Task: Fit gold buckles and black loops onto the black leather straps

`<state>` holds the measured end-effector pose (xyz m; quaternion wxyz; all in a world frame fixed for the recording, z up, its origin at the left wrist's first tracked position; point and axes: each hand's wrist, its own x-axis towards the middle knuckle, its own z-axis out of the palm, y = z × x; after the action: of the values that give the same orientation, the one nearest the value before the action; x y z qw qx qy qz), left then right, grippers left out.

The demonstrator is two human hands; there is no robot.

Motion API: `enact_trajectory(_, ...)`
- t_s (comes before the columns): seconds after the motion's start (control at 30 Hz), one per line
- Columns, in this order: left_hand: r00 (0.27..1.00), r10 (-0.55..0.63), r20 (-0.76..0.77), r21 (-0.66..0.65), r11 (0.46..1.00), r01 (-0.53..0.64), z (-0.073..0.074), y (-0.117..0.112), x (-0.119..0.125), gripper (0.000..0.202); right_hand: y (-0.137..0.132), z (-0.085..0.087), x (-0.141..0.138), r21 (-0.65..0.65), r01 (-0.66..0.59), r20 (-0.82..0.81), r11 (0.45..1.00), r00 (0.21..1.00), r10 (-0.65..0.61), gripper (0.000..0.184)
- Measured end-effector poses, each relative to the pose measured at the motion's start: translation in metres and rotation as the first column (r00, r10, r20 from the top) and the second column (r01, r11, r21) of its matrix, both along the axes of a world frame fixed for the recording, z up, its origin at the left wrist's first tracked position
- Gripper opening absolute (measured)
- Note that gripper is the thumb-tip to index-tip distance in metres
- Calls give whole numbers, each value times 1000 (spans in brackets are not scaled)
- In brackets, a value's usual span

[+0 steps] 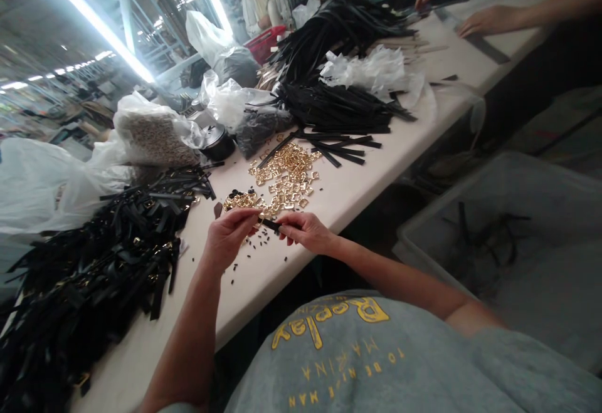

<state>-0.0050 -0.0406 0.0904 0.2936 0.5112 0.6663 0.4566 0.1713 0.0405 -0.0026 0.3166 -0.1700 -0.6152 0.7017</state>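
My left hand and my right hand are both pinched on a short black strap, held between them just above the white table. The left fingers close on its left end, near a gold buckle piece. Right behind the hands lies a heap of gold buckles. Small black bits are scattered on the table under my left hand. A big pile of finished black straps with gold buckles lies to my left.
Loose black straps are heaped at the table's far middle, with clear plastic bags and a small black pot behind. Another person's hands work at the far right end. A grey plastic bin stands right of the table.
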Motion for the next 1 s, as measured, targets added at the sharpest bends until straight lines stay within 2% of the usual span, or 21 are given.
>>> enact_trajectory(0.1,998,25,62,-20,1000,-23,-8,-1,-1,28,-4,1,5,-46,-20,-28,999,999,18,29)
enact_trajectory(0.2,982,26,186,-41,999,-19,-17,-1,-1,31,-5,-1,8,-90,-54,-36,995,998,51,31)
enact_trajectory(0.33,924,55,378,-91,996,-22,-26,3,4,35,-6,-6,10,-148,-93,-43,985,995,87,35)
enact_trajectory(0.47,864,95,495,-153,988,-21,-32,8,9,32,-9,-8,11,-168,-108,-27,980,994,105,35)
enact_trajectory(0.67,740,58,670,-146,988,54,-46,11,17,32,-9,-5,12,-143,-36,-39,989,999,31,28)
enact_trajectory(0.87,658,59,751,-112,993,38,-56,8,27,29,-9,-5,10,-103,83,-2,991,997,-83,19)
enact_trajectory(0.93,641,63,765,-111,993,34,-56,7,31,29,-9,-5,10,-76,119,5,990,993,-119,17)
enact_trajectory(1.0,657,75,750,-111,994,14,-57,6,36,30,-9,-4,10,-50,144,9,988,990,-144,14)
